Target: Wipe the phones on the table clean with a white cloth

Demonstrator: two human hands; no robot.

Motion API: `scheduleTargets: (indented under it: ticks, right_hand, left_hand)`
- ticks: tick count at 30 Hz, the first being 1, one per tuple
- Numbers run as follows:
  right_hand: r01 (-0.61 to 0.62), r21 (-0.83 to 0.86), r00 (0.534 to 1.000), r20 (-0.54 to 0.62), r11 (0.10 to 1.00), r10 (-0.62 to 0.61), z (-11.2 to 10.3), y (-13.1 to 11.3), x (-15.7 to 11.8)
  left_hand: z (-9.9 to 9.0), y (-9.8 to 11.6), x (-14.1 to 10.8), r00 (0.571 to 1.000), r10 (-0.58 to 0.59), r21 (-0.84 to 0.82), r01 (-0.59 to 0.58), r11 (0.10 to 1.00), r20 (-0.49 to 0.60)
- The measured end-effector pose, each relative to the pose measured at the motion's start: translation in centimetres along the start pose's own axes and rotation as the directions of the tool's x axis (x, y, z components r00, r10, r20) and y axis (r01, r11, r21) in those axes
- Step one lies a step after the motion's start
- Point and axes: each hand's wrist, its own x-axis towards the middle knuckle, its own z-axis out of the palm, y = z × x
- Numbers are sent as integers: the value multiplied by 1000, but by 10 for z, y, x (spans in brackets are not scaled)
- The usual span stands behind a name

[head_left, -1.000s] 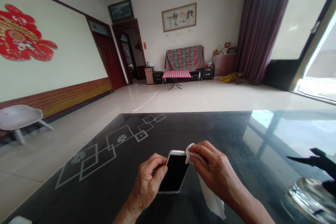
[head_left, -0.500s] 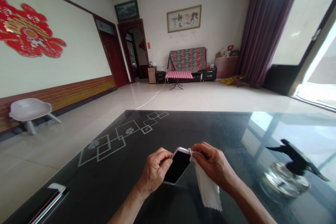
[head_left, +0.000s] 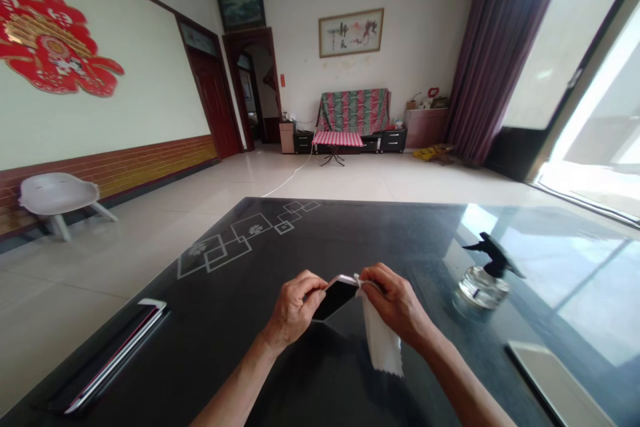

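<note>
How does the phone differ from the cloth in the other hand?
The phone is black-faced with a pale rim; the cloth is white. The phone slants, looking stiff; the cloth hangs limp. The left hand grips the phone, the right hand the cloth. Both are held.

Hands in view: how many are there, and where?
2: the left hand holds the phone by its left edge; the right hand, with a white cloth, is at its upper right corner. No other hand shows.

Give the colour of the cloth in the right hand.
White; the cloth shows best in the head view.
</note>
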Motion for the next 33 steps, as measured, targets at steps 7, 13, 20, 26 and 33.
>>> scheduleTargets:
  ticks: [7,13,20,26,33]
  right_hand:
    - [-8,-11,1000,-28,1000,8,-3,-17,-12]
    - [50,-43,999,3,998,-50,0,-28,-11]
    - [130,-112,989,81,985,-121,11,-41,3]
    - [159,-135,985,81,978,-149,28,-50,10]
    - [179,-138,983,74,974,-170,33,-47,13]
  left_hand:
    - [6,-3,-16,996,-86,-135,84,987,-3]
    - [6,-13,-29,990,-141,-274,132,953,-14]
    - [-9,-22,-31,981,-195,-299,189,935,11]
    - [-27,-16,-27,979,-193,-235,173,956,-64]
    - [-37,-14,-11,982,-74,-143,49,989,-174]
